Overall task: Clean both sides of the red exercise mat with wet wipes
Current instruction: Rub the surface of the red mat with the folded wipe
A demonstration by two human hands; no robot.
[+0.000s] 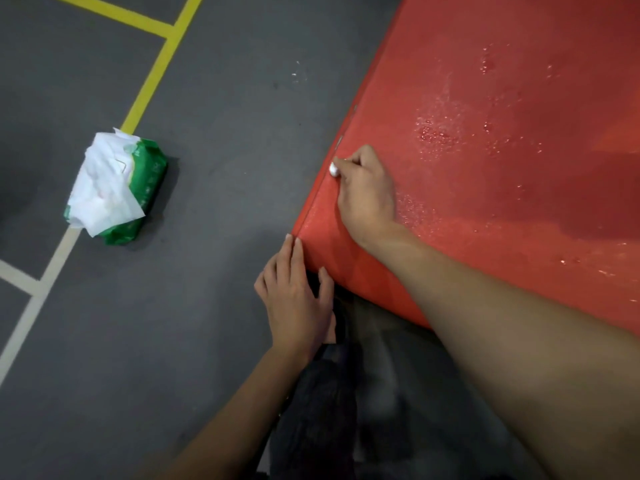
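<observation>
Grey gym floor (214,140) with yellow lines; wipes pack (116,188) lies far left. Red exercise mat (502,150) fills the right, surface beaded wet. Right hand (367,195), fingers curled round a small balled wipe (333,169), presses at the mat's left edge. Left hand (298,303), fingers straight, rests at the near corner. Judged light, flexible, slippery when wet; lift by that corner to flip.

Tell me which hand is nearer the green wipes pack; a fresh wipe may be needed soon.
Left. The left hand lies flat by the mat corner, across bare floor from the wipes pack. The right hand is farther, on the mat edge, pinching a balled wipe.
</observation>
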